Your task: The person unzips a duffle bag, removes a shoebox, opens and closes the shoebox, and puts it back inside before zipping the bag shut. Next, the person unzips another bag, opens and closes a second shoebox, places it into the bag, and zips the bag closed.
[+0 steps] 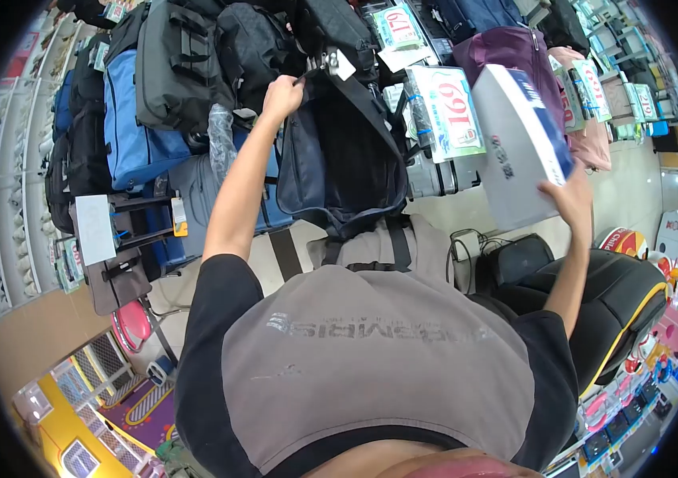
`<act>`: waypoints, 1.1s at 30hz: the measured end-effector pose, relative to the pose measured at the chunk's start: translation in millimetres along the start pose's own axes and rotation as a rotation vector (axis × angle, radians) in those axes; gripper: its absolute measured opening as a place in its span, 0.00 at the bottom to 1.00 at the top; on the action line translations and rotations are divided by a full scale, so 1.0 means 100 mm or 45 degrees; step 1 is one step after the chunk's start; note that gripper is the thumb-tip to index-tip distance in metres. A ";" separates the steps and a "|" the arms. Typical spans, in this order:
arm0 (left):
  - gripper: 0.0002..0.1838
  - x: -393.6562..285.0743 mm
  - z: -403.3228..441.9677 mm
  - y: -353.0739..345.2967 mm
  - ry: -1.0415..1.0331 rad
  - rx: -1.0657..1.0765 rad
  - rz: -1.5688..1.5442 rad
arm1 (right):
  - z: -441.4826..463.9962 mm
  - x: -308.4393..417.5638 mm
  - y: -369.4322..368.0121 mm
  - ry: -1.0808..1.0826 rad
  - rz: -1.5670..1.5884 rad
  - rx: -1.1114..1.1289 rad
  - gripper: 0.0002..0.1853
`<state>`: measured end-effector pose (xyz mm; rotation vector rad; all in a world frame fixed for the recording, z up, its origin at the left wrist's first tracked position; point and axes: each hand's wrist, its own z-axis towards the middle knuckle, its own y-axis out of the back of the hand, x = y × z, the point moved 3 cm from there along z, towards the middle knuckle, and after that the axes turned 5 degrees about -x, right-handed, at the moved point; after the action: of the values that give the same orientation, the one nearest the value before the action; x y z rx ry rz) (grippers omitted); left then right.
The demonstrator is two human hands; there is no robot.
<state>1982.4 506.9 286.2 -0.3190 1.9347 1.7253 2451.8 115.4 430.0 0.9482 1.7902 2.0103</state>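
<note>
Fingers closed, my left hand (283, 97) grips the upper edge of a dark backpack (343, 159), which hangs open in front of me with its black inside showing. A strap and a small white tag (342, 65) are at its top. On the right, my right hand (572, 195) holds a large white and blue box (514, 151) by its lower right edge. The box is tilted, with its upper end beside a price sign (446, 111) reading 169.
Black and grey bags (176, 68) and a blue bag (136, 127) hang at the left. A purple bag (514, 56) is behind the box. A black and yellow chair (610, 311) stands at the right, near a pink stool (132, 325) at the left.
</note>
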 end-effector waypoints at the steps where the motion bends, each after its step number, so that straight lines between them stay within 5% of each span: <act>1: 0.22 -0.03 0.01 0.04 0.033 0.022 -0.011 | -0.10 0.15 0.35 -0.138 -0.034 0.061 0.49; 6: 0.21 -0.08 0.07 0.02 0.069 0.116 0.010 | -0.51 0.22 1.22 -0.020 0.370 -0.124 0.50; 11: 0.21 -0.09 0.13 -0.01 0.037 0.131 0.018 | -0.88 0.63 1.34 0.020 0.851 -0.228 0.58; 16: 0.20 0.12 0.19 -0.09 0.037 0.146 -0.240 | -1.01 0.54 0.97 -0.162 1.375 0.198 0.64; 18: 0.20 0.59 0.44 -0.44 -0.186 0.101 -0.569 | -0.96 0.71 0.65 -0.150 1.235 0.366 0.63; 21: 0.20 0.15 0.08 0.05 -0.303 0.222 -0.455 | -0.89 1.46 0.30 0.012 1.173 0.578 0.60; 25: 0.18 0.01 0.11 0.31 -0.231 0.292 -0.207 | -0.69 1.25 -0.47 -0.129 1.475 0.924 0.53; 33: 0.19 0.19 0.23 0.31 -0.172 0.246 -0.062 | -0.63 1.67 -0.49 -0.065 1.028 0.754 0.48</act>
<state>1956.0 537.3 301.0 -0.1730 1.9589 1.4761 2277.6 177.8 429.2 2.1593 2.2510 1.7769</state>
